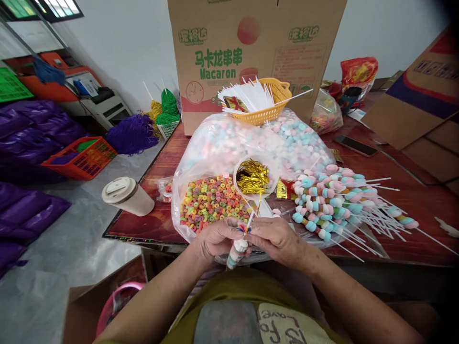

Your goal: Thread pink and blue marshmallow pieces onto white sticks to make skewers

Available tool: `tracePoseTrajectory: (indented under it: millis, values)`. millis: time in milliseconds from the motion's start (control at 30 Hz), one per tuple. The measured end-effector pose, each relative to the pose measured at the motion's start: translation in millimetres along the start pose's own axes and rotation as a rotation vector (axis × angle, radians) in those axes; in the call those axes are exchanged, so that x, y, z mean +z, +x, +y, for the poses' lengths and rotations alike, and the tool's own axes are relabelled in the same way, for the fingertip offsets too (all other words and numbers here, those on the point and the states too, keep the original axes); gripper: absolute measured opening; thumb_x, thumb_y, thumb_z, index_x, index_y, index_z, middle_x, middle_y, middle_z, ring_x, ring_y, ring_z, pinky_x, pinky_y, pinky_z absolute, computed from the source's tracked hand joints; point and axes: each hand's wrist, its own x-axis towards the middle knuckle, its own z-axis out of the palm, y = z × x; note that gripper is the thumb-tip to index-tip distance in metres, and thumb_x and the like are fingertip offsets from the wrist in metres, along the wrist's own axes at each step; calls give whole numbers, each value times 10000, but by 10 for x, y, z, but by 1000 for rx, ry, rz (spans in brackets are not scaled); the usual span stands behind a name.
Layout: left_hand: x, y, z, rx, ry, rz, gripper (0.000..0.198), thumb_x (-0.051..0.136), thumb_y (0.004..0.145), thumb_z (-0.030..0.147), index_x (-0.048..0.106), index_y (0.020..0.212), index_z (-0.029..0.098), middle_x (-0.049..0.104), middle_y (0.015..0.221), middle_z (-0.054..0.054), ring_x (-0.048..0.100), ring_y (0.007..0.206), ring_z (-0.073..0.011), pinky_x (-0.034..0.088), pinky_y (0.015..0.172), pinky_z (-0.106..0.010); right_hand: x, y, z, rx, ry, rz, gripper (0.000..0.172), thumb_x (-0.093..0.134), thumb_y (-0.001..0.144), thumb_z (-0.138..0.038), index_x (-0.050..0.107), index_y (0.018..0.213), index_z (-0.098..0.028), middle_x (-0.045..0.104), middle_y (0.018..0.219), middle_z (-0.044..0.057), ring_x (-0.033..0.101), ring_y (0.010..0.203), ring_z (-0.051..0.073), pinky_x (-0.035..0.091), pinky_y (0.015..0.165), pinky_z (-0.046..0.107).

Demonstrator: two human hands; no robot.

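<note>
The left hand point(220, 235) and right hand point(277, 238) meet at the front edge of the glossy reddish-brown wooden desk point(405, 165), each grip pinching, with thumb and fingers, the gathered blue-and-red neck of a clear-wrapped skewer of pastel marshmallows point(236, 253), which hangs tilted below the fingers with its white stick point(250, 219) pointing up; just beyond lies a translucent plastic bag point(177, 203) with multicoloured cereal rings point(208, 203), beside a round white tub point(274, 176) of shiny gold strips point(253, 177), while a heap of pink, blue and white marshmallow skewers point(332, 198) lies to the right and a beige lidded cup point(131, 198) leans at the left
</note>
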Motion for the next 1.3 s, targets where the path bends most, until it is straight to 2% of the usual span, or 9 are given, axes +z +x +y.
tracePoseTrajectory:
  millis: [67, 167, 367, 533, 700, 800, 1033, 1133, 1300]
  values:
    - [36, 0, -3, 47, -43, -46, 443, 853, 429, 323, 618, 734, 104, 629, 555, -23, 594, 490, -157, 492, 518, -287, -31, 19, 12, 3, -3, 0, 230, 444, 909, -210, 532, 700, -177, 543, 629, -14, 459, 576, 81, 333, 534, 193]
    - [90, 19, -16, 167, -103, 62, 420, 833, 511, 302, 597, 810, 124, 639, 600, -10, 587, 481, -131, 485, 499, -256, 30, 15, 71, 111, -111, 90, 239, 434, 903, -218, 456, 667, -183, 485, 594, -28, 402, 540, 83, 302, 515, 207]
    - [128, -9, 5, 212, -135, 236, 378, 847, 475, 269, 528, 632, 140, 608, 528, 10, 575, 450, -122, 489, 490, -247, 138, -13, 73, 208, -102, 106, 212, 370, 910, -213, 417, 704, -197, 473, 625, -19, 408, 570, 103, 306, 533, 223]
    - [220, -25, 20, 246, -100, 352, 357, 847, 468, 271, 584, 661, 125, 605, 528, 7, 548, 450, -100, 462, 488, -231, 147, -41, 51, 236, -121, 205, 176, 378, 903, -200, 453, 744, -194, 465, 632, -22, 408, 576, 105, 307, 547, 229]
    - [269, -39, 7, 323, 76, 459, 345, 821, 513, 332, 607, 692, 128, 578, 533, 17, 496, 445, -73, 389, 459, -194, 251, -64, 102, 376, -26, 231, 279, 400, 880, -230, 369, 604, -201, 422, 561, -34, 392, 536, 100, 306, 513, 221]
    - [261, -46, 1, 371, 304, 495, 312, 735, 631, 414, 604, 695, 138, 539, 547, 28, 437, 455, -53, 338, 452, -175, 369, -59, 124, 387, -31, 332, 254, 407, 862, -245, 383, 613, -202, 469, 633, -6, 439, 607, 120, 358, 569, 238]
    - [212, -48, 13, 652, 780, 554, 244, 570, 798, 377, 577, 690, 159, 483, 645, 23, 422, 634, -92, 375, 594, -195, 519, 56, 104, 449, -43, 487, 269, 399, 871, -238, 403, 605, -198, 464, 614, -4, 424, 596, 120, 359, 578, 249]
    - [191, -60, -6, 688, 676, 556, 235, 607, 779, 378, 559, 689, 166, 465, 643, 31, 403, 610, -82, 367, 576, -181, 513, 119, 91, 465, -32, 490, 249, 436, 838, -210, 435, 590, -191, 478, 617, 0, 448, 610, 123, 367, 583, 249]
    - [173, -75, -40, 591, 369, 485, 232, 657, 747, 400, 573, 782, 186, 499, 661, 35, 432, 589, -73, 403, 576, -174, 520, 163, 81, 462, -7, 498, 152, 430, 858, -220, 564, 804, -173, 577, 801, 53, 517, 771, 153, 426, 709, 282]
